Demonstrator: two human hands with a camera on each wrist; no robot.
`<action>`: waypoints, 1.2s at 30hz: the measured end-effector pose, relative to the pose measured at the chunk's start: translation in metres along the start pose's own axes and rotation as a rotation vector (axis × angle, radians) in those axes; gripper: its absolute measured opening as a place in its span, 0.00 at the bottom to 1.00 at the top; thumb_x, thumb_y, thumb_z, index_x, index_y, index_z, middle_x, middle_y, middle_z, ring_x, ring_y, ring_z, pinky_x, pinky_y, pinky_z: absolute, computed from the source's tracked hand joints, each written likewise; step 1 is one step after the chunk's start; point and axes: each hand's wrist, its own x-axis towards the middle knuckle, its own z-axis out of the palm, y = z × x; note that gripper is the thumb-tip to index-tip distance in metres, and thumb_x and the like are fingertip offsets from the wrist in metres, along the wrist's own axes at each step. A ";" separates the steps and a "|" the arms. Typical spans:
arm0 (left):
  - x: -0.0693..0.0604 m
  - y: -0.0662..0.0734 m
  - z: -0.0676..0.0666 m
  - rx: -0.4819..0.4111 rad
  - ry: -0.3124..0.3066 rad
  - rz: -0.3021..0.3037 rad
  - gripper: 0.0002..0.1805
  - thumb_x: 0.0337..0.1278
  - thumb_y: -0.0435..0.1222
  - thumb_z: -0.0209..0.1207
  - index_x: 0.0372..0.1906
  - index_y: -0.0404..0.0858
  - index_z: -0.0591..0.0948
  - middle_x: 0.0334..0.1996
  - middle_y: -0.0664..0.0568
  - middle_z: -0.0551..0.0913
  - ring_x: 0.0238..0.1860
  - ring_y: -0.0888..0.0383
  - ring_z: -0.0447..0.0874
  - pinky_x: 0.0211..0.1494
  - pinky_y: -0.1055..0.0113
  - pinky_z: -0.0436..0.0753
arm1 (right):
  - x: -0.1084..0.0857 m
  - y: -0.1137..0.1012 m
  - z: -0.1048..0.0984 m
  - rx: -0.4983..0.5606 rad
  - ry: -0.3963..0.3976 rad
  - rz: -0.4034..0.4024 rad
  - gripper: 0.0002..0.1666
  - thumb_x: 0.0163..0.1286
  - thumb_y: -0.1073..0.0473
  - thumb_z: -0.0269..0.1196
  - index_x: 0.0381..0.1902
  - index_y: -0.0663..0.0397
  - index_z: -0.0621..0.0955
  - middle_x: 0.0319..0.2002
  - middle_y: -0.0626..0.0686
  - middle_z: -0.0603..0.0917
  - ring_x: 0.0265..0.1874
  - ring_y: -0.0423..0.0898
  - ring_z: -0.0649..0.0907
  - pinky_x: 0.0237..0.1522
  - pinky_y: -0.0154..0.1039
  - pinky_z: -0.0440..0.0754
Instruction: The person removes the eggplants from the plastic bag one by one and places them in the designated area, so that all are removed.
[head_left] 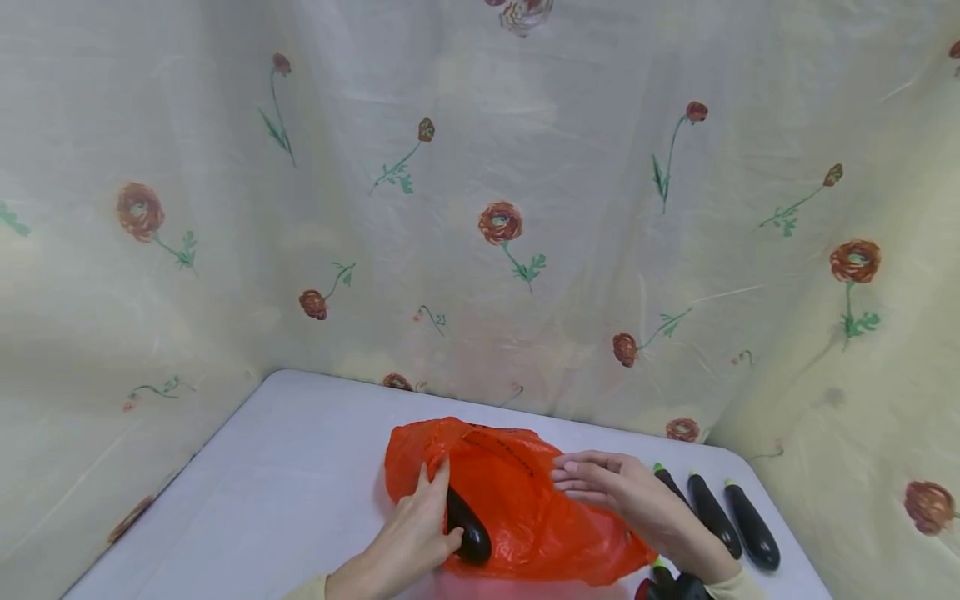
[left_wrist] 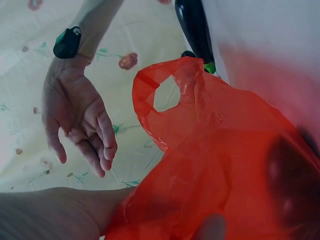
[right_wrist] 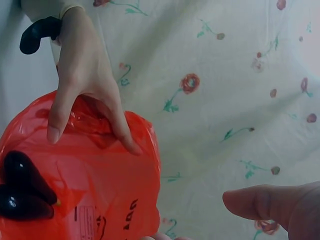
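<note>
A red plastic bag (head_left: pixel 525 517) lies on the table with its mouth towards me. My left hand (head_left: pixel 412 533) holds the near left rim; in the right wrist view the same left hand (right_wrist: pixel 87 75) has fingers and thumb spread around bunched film. Inside the bag lies a dark eggplant (head_left: pixel 468 533); the right wrist view shows two, one eggplant (right_wrist: pixel 27 175) against another eggplant (right_wrist: pixel 22 202). My right hand (head_left: pixel 611 483) is raised at the bag's right side, fingers extended, holding nothing. In the left wrist view this right hand (left_wrist: pixel 80 112) stands apart from the bag's handle loop (left_wrist: pixel 145 95).
To the right of the bag, several eggplants lie on the white table (head_left: pixel 300 467), among them one eggplant (head_left: pixel 752 529) near the right edge and another eggplant (head_left: pixel 712 512) beside it. A flowered curtain (head_left: pixel 450 183) hangs behind the table and along its sides.
</note>
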 end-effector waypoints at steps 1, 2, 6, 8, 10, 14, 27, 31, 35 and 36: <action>0.000 0.000 0.000 0.002 0.000 0.001 0.50 0.51 0.32 0.67 0.75 0.32 0.51 0.73 0.25 0.47 0.16 0.57 0.74 0.31 0.62 0.85 | 0.001 -0.001 0.002 -0.009 -0.012 -0.010 0.39 0.66 0.43 0.62 0.64 0.66 0.70 0.51 0.56 0.85 0.48 0.49 0.85 0.53 0.42 0.82; 0.000 0.000 0.000 0.002 -0.001 0.003 0.50 0.51 0.32 0.67 0.75 0.32 0.51 0.73 0.25 0.47 0.16 0.57 0.74 0.30 0.62 0.85 | 0.002 -0.002 0.004 -0.016 -0.028 -0.017 0.38 0.66 0.43 0.62 0.63 0.67 0.71 0.50 0.55 0.85 0.48 0.48 0.85 0.53 0.42 0.82; -0.001 -0.001 0.000 0.002 0.001 0.020 0.49 0.51 0.32 0.67 0.75 0.32 0.51 0.72 0.24 0.47 0.14 0.56 0.73 0.26 0.66 0.83 | 0.009 -0.005 0.012 -0.027 -0.114 -0.060 0.35 0.69 0.44 0.60 0.61 0.67 0.73 0.50 0.55 0.85 0.49 0.47 0.85 0.54 0.39 0.81; -0.001 -0.001 -0.001 0.007 0.000 0.029 0.49 0.51 0.32 0.66 0.75 0.31 0.51 0.72 0.24 0.47 0.14 0.57 0.73 0.26 0.66 0.83 | 0.013 -0.005 0.016 -0.028 -0.142 -0.067 0.34 0.69 0.44 0.59 0.61 0.66 0.74 0.50 0.56 0.85 0.49 0.47 0.84 0.54 0.39 0.82; -0.001 -0.001 0.000 0.015 0.000 0.040 0.48 0.52 0.33 0.66 0.74 0.30 0.52 0.72 0.24 0.48 0.13 0.57 0.73 0.27 0.65 0.84 | 0.018 -0.005 0.019 -0.034 -0.159 -0.081 0.33 0.70 0.45 0.58 0.60 0.66 0.74 0.50 0.55 0.85 0.48 0.47 0.84 0.54 0.39 0.81; -0.001 -0.001 0.001 0.044 0.005 0.061 0.48 0.51 0.34 0.67 0.74 0.30 0.53 0.72 0.24 0.49 0.14 0.58 0.74 0.35 0.60 0.86 | 0.026 -0.005 0.027 -0.049 -0.177 -0.091 0.31 0.71 0.46 0.57 0.59 0.68 0.75 0.50 0.56 0.84 0.48 0.46 0.84 0.54 0.39 0.81; -0.002 -0.002 0.000 0.098 0.030 0.118 0.48 0.51 0.35 0.67 0.74 0.29 0.54 0.71 0.23 0.51 0.17 0.60 0.75 0.35 0.58 0.86 | 0.053 0.003 0.053 -0.110 -0.169 -0.023 0.30 0.71 0.49 0.58 0.60 0.67 0.74 0.54 0.60 0.82 0.49 0.47 0.83 0.56 0.44 0.80; -0.003 -0.003 0.001 0.105 0.034 0.110 0.48 0.51 0.35 0.67 0.74 0.30 0.53 0.71 0.22 0.51 0.16 0.60 0.74 0.35 0.57 0.86 | 0.063 0.010 0.062 -0.161 -0.178 0.003 0.28 0.71 0.50 0.57 0.59 0.67 0.76 0.55 0.62 0.81 0.51 0.49 0.82 0.58 0.47 0.78; -0.003 -0.003 0.001 0.099 0.031 0.099 0.48 0.51 0.35 0.67 0.74 0.31 0.53 0.71 0.22 0.51 0.13 0.59 0.72 0.31 0.60 0.85 | 0.077 0.018 0.071 -0.188 -0.166 0.016 0.26 0.70 0.51 0.59 0.57 0.66 0.77 0.55 0.62 0.81 0.53 0.54 0.81 0.60 0.51 0.76; -0.003 -0.004 0.001 0.098 0.030 0.098 0.48 0.51 0.35 0.67 0.74 0.31 0.53 0.71 0.22 0.51 0.13 0.59 0.72 0.30 0.62 0.85 | 0.081 0.020 0.072 -0.194 -0.161 0.022 0.26 0.70 0.51 0.59 0.57 0.66 0.78 0.55 0.62 0.82 0.52 0.55 0.81 0.60 0.52 0.76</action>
